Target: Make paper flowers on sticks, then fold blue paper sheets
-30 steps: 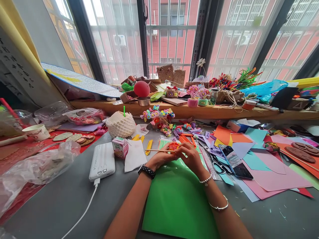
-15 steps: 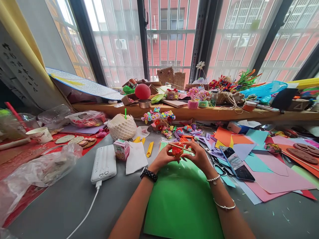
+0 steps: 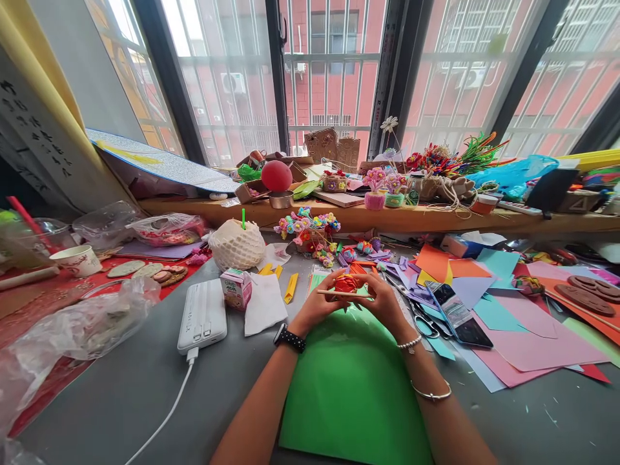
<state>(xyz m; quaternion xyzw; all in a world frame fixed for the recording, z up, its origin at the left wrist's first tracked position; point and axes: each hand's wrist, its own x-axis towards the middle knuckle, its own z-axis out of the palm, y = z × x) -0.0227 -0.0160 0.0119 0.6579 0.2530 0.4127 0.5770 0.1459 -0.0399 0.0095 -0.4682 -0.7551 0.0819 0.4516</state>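
A small red and orange folded-paper piece is held up between my two hands, above the near half of the table. My left hand is closed on its left side, and my right hand pinches it from the right. A thin wooden stick lies crosswise along the near side of the piece, its ends reaching toward both hands. Fingers hide parts of the piece, so which fingers bear the stick is hard to make out. Underneath is a glossy green mat.
On the left are a white power bank with a cable, a drink carton and a net-wrapped coconut. To the right lie scissors, a phone and coloured paper sheets. Small crocheted flowers stand beyond my hands.
The stick has dropped from across the top of the red piece to its near side and lies more level. Both hands have turned slightly with the piece.
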